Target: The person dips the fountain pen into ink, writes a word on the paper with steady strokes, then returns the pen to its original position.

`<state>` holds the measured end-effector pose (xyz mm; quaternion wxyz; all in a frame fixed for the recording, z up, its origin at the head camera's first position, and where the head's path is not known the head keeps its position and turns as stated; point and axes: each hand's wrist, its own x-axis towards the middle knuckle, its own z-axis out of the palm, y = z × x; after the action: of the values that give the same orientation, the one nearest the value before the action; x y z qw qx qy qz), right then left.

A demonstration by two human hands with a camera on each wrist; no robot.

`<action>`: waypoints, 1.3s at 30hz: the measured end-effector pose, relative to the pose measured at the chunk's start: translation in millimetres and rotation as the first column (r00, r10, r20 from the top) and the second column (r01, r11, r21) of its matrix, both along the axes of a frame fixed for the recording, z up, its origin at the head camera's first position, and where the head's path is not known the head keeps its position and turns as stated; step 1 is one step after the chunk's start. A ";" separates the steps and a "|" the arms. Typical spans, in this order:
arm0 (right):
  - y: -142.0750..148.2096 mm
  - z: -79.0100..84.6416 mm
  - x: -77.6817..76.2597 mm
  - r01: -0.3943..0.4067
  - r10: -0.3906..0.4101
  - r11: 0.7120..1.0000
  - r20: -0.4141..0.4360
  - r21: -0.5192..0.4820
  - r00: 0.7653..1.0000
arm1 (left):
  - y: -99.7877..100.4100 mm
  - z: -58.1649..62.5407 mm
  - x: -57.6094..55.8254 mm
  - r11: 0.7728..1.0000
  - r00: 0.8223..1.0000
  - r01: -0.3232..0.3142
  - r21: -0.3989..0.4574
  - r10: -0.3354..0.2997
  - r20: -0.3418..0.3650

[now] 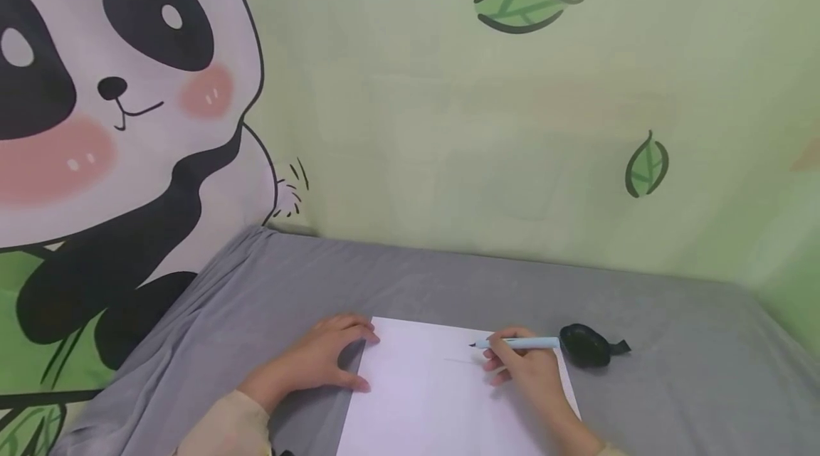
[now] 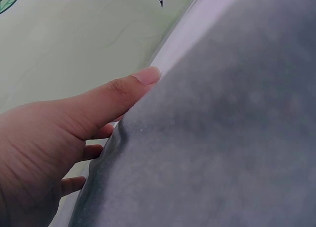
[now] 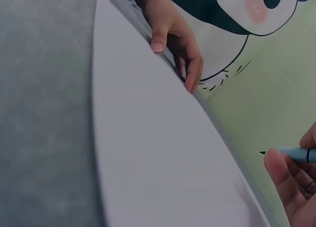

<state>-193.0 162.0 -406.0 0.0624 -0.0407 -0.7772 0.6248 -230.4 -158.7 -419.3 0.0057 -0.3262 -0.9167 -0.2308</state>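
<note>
A white sheet of paper [image 1: 423, 399] lies on the grey cloth, with a faint grey line on its upper part. My left hand [image 1: 320, 356] rests at the paper's left edge, thumb and fingers spread, fingertips touching the margin. In the left wrist view its thumb [image 2: 146, 75] lies along the edge. My right hand [image 1: 528, 367] pinches a light blue pencil [image 1: 528, 343] between thumb and fingers over the upper right of the sheet. The pencil's dark tip points left, and in the right wrist view the pencil [image 3: 296, 154] appears held off the paper.
A dark green, rounded object with a stubby stalk [image 1: 586, 346] lies just right of the paper, close to the pencil's back end. Grey cloth [image 1: 692, 385] covers the table. Behind stands a pale green backdrop [image 1: 416, 122] printed with a panda and leaves.
</note>
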 end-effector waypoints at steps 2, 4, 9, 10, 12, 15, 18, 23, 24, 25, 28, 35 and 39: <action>-3.0 -3.0 -0.8 -0.008 0.008 1.000 0.001 0.003 1.000 | -0.3 0.1 1.0 1.000 1.000 -0.002 0.005 0.002 0.004; -5.4 -6.0 -1.6 -0.010 0.010 1.000 0.000 0.004 1.000 | -0.8 0.1 1.6 1.000 1.000 -0.002 0.007 0.002 0.002; -8.2 -11.3 -3.5 -0.004 0.004 1.000 -0.011 0.019 1.000 | -2.1 1.3 1.2 1.000 1.000 0.005 0.010 -0.005 -0.025; -8.5 -12.0 -4.0 -0.005 0.005 1.000 -0.015 0.024 1.000 | -2.3 1.7 1.0 1.000 0.999 0.006 0.009 -0.006 -0.031; -8.8 -13.1 -4.7 -0.007 0.008 0.999 -0.021 0.042 1.000 | -2.7 2.1 0.4 1.000 0.999 0.005 0.006 -0.005 -0.044; -8.9 -15.0 -5.8 -0.010 0.011 0.998 -0.020 0.055 1.000 | -2.0 2.4 -0.4 1.000 0.999 0.001 0.000 -0.001 -0.038; -8.7 -15.9 -6.0 -0.014 0.016 0.998 -0.021 0.065 1.000 | -1.6 3.0 -0.4 1.000 0.999 0.002 -0.006 -0.002 -0.035; -8.2 -15.8 -5.7 -0.025 0.027 0.998 -0.036 0.060 0.999 | -1.8 4.3 0.1 1.000 1.000 0.003 -0.006 -0.004 -0.028; -8.1 -15.8 -5.6 -0.027 0.029 0.998 -0.040 0.054 0.999 | -1.9 4.2 0.2 1.000 0.999 0.005 -0.007 -0.005 -0.032; -8.1 -15.8 -5.4 -0.029 0.031 0.998 -0.044 0.054 0.999 | -1.8 4.2 0.3 1.000 0.999 0.005 -0.008 -0.005 -0.033; -8.3 -16.0 -4.8 -0.031 0.033 0.998 -0.044 0.053 0.999 | -1.5 4.0 0.6 1.000 0.999 0.008 -0.012 -0.008 -0.040; -9.1 -16.2 -4.5 -0.016 0.017 0.997 -0.025 0.070 1.000 | -0.9 3.3 1.5 1.000 0.999 0.007 -0.009 -0.007 -0.037; -9.1 -16.7 -4.0 -0.013 0.015 0.997 -0.025 0.082 1.000 | -0.7 2.1 1.9 1.000 0.999 0.005 -0.007 -0.006 -0.034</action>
<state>-197.0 152.8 -422.7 0.0697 -0.0246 -0.8016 0.5933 -228.6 -159.3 -417.3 0.0197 -0.3326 -0.9163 -0.2222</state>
